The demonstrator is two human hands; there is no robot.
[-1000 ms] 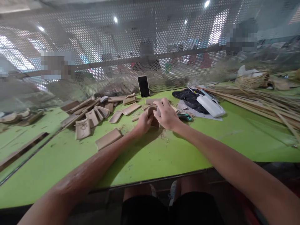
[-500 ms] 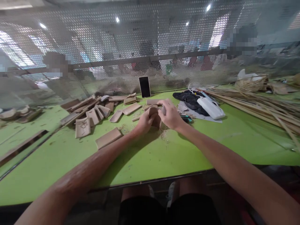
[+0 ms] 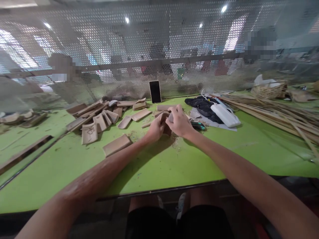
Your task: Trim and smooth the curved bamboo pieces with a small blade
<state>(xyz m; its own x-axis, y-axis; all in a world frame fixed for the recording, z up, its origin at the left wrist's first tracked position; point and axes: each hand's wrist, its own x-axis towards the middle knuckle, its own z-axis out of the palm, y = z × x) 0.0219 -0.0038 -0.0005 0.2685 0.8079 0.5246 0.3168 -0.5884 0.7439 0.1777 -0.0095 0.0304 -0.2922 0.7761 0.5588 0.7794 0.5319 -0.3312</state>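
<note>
At the middle of the green table (image 3: 159,172), my left hand (image 3: 155,128) is closed around a curved brown wooden piece (image 3: 167,130), which stands tilted over some shavings (image 3: 177,142). My right hand (image 3: 179,122) is closed on a small grey object (image 3: 170,117) pressed near the piece's upper edge; most of that object is hidden by the fingers. A flat curved piece (image 3: 116,145) lies left of my left hand. Just right of my right hand is a black and teal tool (image 3: 198,125).
Many curved wooden pieces (image 3: 100,122) are heaped at the left back. A phone (image 3: 155,92) leans on the perforated metal screen (image 3: 129,73). Dark cloth (image 3: 203,108), a white power bank (image 3: 224,115) and long thin strips (image 3: 269,116) lie right. People are behind the screen.
My right hand has shifted slightly left and down along the piece, nearer my left hand. The piece's upper edge shows less between my hands. The whole view has moved slightly.
</note>
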